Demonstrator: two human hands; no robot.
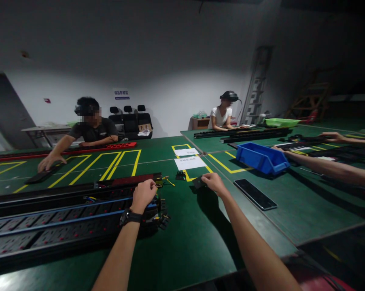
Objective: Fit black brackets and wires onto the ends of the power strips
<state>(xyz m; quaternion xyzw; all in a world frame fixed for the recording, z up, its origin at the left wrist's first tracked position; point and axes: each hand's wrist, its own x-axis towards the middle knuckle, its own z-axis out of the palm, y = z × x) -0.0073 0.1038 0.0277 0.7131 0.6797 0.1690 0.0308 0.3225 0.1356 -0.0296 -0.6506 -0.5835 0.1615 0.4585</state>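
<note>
My right hand (214,184) pinches a small flat black plate (198,182) just above the green table. My left hand (144,195), a dark watch on its wrist, is closed with curled fingers at the right end of the long black power strips (58,216). What those fingers grip, if anything, is hidden. Loose wires and small black end pieces (164,221) stick out at that end of the strips. Between and beyond my hands lies a small black part (180,175).
White paper labels (190,162) lie farther back. A phone (255,194) and a blue bin (262,157) are to the right. One co-worker's hand (50,161) rests on a black piece at left; another person's arms (331,163) reach in from the right. Someone sits across the table.
</note>
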